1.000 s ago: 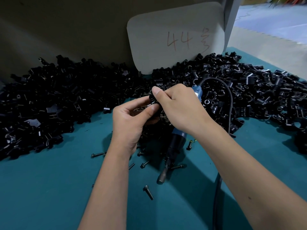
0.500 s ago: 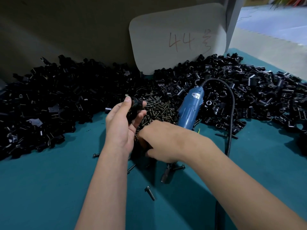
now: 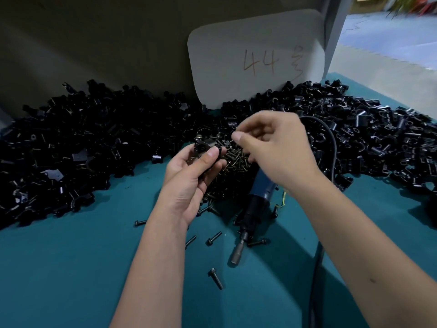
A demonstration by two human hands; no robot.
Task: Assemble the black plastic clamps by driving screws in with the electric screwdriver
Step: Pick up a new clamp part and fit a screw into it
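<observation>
My left hand [image 3: 189, 176] pinches the light, stiff clamp [image 3: 205, 147] by its flanks at 12 o'clock of the palm, above the tabletop [image 3: 71, 268]; my right fingers [image 3: 238, 137] are curled, pinching what I cannot tell.

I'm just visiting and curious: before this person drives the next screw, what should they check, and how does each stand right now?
1. Clamp held in left hand: ok.
2. Screw pinched in right hand: cannot tell, blurred.
3. Screw seated in clamp: cannot tell.
4. Electric screwdriver in hand: not ok, it lies on the table.
5. Spare screws within reach: ok, screw pile beside the hands.
</observation>
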